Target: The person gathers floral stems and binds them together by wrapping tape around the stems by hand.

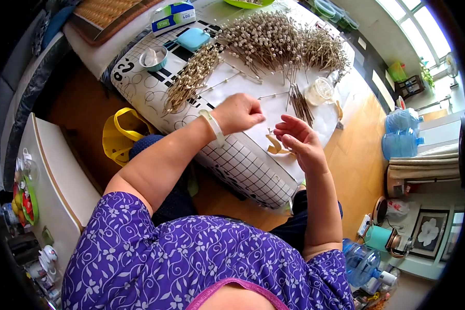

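My left hand (pixel 237 113), with a pale bangle on the wrist, is closed above the near side of the white-covered table (pixel 232 95). Its fingertips are slightly blurred, and what they hold, if anything, is hidden. My right hand (pixel 299 139) faces it with curled fingers and the thumb drawn in. A thin bit shows by its fingertips, too small to name. Just below them is a curled tan strip (pixel 278 146); whether the hand grips it is unclear. Beyond the hands lie thin dry stems (pixel 299 105) and single stems with pale beads (pixel 217 84).
Large heaps of dried beaded stems (pixel 263 39) cover the far table, with a smaller bundle (pixel 194 75) at left. A clear round tub (pixel 319 91), teal cup (pixel 154 58), blue case (pixel 193 39) and tissue pack (pixel 173 18) stand around. A yellow bag (pixel 121 135) is at lower left.
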A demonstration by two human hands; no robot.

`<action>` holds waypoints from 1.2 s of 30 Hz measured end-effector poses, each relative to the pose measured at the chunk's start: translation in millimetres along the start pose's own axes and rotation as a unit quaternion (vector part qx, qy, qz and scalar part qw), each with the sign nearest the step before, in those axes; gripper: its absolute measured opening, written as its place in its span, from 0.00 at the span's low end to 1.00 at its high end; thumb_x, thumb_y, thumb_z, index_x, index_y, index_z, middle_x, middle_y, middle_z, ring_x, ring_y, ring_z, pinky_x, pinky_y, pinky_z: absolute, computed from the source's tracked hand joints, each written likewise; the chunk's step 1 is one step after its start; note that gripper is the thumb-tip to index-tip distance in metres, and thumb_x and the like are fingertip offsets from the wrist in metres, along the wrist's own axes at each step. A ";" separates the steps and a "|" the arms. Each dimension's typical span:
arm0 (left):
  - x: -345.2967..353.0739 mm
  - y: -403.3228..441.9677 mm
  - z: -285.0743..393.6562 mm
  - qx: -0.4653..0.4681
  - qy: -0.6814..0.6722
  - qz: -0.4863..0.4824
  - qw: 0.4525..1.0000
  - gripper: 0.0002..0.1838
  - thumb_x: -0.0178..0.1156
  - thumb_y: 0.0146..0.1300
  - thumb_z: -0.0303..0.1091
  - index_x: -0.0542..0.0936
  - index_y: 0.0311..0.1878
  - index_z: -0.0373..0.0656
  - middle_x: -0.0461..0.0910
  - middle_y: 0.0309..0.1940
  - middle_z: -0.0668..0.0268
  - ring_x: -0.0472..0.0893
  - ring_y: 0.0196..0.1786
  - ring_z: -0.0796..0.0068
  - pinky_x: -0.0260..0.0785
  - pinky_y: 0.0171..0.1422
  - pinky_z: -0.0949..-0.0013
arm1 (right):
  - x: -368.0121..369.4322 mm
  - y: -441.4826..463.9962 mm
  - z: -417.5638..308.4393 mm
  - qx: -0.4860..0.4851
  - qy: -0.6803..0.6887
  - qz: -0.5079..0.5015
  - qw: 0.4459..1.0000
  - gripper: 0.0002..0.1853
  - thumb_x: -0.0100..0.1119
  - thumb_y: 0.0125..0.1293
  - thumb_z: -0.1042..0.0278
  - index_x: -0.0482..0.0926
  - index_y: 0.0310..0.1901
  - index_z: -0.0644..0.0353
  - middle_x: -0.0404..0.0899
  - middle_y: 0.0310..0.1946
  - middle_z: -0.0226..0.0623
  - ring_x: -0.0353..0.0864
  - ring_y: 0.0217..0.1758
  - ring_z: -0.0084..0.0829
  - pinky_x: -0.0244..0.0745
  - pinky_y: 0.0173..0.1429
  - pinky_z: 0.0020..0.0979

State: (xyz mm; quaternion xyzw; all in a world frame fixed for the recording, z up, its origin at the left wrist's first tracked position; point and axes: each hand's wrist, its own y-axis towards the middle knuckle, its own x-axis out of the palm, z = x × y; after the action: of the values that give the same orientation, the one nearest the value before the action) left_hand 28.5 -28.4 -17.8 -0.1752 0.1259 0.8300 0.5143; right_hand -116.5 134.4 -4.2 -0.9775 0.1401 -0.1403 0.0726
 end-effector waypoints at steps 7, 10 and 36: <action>-35.7 8.1 -23.8 -0.001 0.261 0.131 0.956 0.08 0.58 0.51 0.36 0.79 0.28 0.41 0.78 0.22 0.58 0.79 0.27 0.62 0.70 0.34 0.65 | -14.1 15.5 7.1 0.009 -0.077 0.091 0.993 0.08 0.54 0.59 0.70 0.76 0.38 0.63 0.73 0.23 0.25 0.66 0.22 0.12 0.66 0.27 0.15; -31.6 6.0 -15.8 -0.024 0.278 0.104 0.955 0.10 0.59 0.50 0.37 0.79 0.28 0.40 0.79 0.24 0.59 0.78 0.29 0.62 0.70 0.37 0.64 | -20.4 15.0 10.5 0.001 -0.084 0.076 0.994 0.08 0.54 0.59 0.70 0.76 0.38 0.63 0.72 0.23 0.25 0.66 0.22 0.12 0.65 0.27 0.15; -37.5 -1.1 -8.1 -0.139 0.388 -0.035 0.910 0.06 0.56 0.48 0.33 0.79 0.28 0.43 0.78 0.28 0.56 0.78 0.36 0.58 0.69 0.42 0.61 | -0.5 134.1 12.1 -0.028 -0.180 0.194 0.964 0.13 0.56 0.58 0.61 0.76 0.30 0.65 0.73 0.18 0.30 0.63 0.13 0.15 0.59 0.17 0.18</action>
State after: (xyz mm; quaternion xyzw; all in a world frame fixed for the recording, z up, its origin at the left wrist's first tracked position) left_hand 46.1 -61.4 -9.5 -0.5577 0.1924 0.6873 0.4238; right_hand -147.4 8.4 -40.1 -0.9424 0.3152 0.0591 0.0954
